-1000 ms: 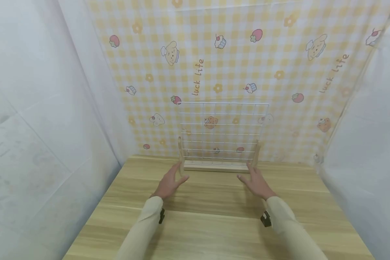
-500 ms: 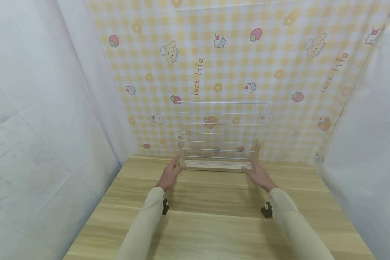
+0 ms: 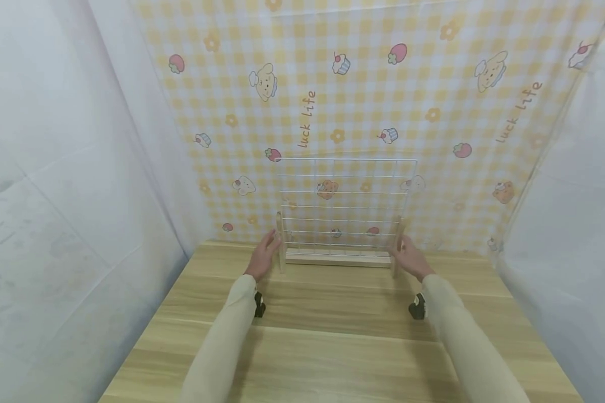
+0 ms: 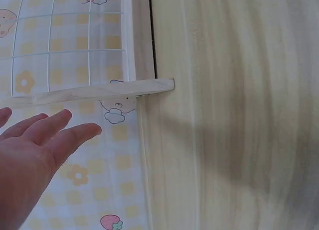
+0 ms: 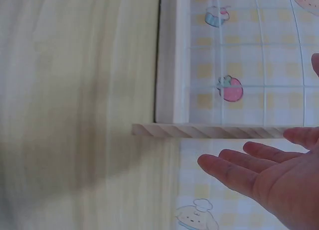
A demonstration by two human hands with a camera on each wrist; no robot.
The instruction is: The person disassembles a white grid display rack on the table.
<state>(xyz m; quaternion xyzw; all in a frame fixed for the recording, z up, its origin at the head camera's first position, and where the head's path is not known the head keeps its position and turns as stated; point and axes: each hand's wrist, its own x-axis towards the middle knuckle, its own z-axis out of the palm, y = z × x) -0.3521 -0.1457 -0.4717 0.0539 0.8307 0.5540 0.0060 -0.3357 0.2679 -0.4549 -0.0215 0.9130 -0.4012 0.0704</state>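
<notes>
A white wire grid rack [image 3: 345, 159] stands upright on a wooden base bar [image 3: 338, 259], with a wooden side piece at each end. My left hand [image 3: 263, 256] is just outside the left side piece [image 4: 94, 90]; its fingers are extended and hold nothing, with a small gap to the wood in the left wrist view. On the other side, my right hand [image 3: 410, 259] is at the right side piece [image 5: 209, 131], fingers extended. One fingertip overlaps the wood's edge in the right wrist view; I cannot tell whether it touches. The thumb shows partly on the grid side.
The rack stands towards the back of a wood-grain table [image 3: 327, 364], before a yellow checked cloth [image 3: 363, 101] with cartoon prints. White sheets [image 3: 55, 196] hang to the left and right. Dark devices [image 3: 417, 307] are worn at both wrists.
Both hands have moved forward, from before the rack's ends to beside its side pieces. The right hand has also shifted outward. The rack has not visibly moved.
</notes>
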